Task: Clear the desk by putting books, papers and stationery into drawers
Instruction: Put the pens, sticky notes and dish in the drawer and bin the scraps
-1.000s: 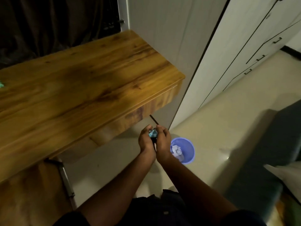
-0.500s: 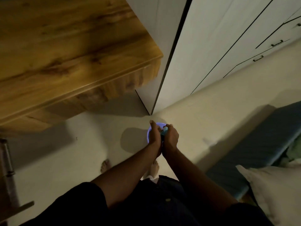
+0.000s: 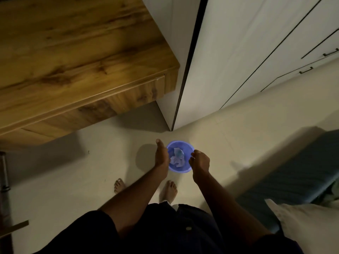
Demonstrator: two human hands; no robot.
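head view: looking straight down, dim light, person standing on pale tiled floor (image 3: 88,180)
left hand (image 3: 161,156): fingers straight and together, thumb up, palm turned toward the right hand; holds nothing; overlaps the left rim of the bin from above
right hand (image 3: 200,161): fingers curled in loosely toward the palm; nothing visible in it; over the right rim of the bin
gap between hands: bin interior shows through it
round blue plastic waste bin (image 3: 189,146): on the floor directly under both hands, open top
crumpled white paper (image 3: 176,160): in the bin, between the hands
small teal-tinted crumpled scrap (image 3: 180,153): seen over the white paper, between the hands; blurred, cannot tell whether it is resting or in the air
wooden desk with brown grain top (image 3: 77,52): up and left of the left hand, well apart; the visible part of its top carries no books, papers or stationery
desk front panel (image 3: 117,105): below the top edge, facing the person; cannot tell if it is a drawer front
white cabinet side with dark vertical edge (image 3: 185,70): beyond the hands, just beside the desk's right end
white cabinet fronts with dark bar handles (image 3: 275,43): up and right of the right hand
bare feet (image 3: 169,189): on the floor, nearer the body than the bin
dark grey-blue cushioned seat (image 3: 300,176): right of the right hand, well apart
pale cushion (image 3: 302,222): lower right, beside the seat
dark sleeves (image 3: 82,235): cover both upper arms; forearms bare
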